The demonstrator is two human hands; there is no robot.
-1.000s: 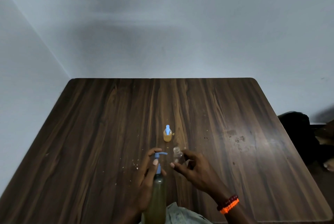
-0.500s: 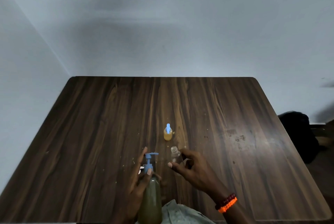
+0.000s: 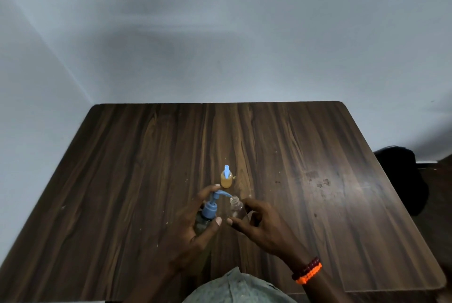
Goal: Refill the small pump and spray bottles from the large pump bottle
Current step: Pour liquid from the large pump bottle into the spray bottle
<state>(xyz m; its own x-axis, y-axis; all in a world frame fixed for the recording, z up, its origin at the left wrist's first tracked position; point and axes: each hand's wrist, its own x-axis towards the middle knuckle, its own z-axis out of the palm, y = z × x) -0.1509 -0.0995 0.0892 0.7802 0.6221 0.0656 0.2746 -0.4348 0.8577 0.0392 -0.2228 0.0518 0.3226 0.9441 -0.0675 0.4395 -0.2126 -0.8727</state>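
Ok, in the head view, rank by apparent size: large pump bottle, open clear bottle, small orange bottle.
1. large pump bottle, though the left hand covers part of it.
2-3. open clear bottle and small orange bottle look alike; the orange one stands farther away, so no ranking.

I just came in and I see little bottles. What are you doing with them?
A person is refilling small bottles at a wooden table. The left hand grips the large pump bottle, with a finger on its blue pump head. The spout points at the open mouth of a small clear bottle, which the right hand holds beside it. That bottle looks empty. Farther back stands another small bottle, holding yellow liquid, with its blue top on.
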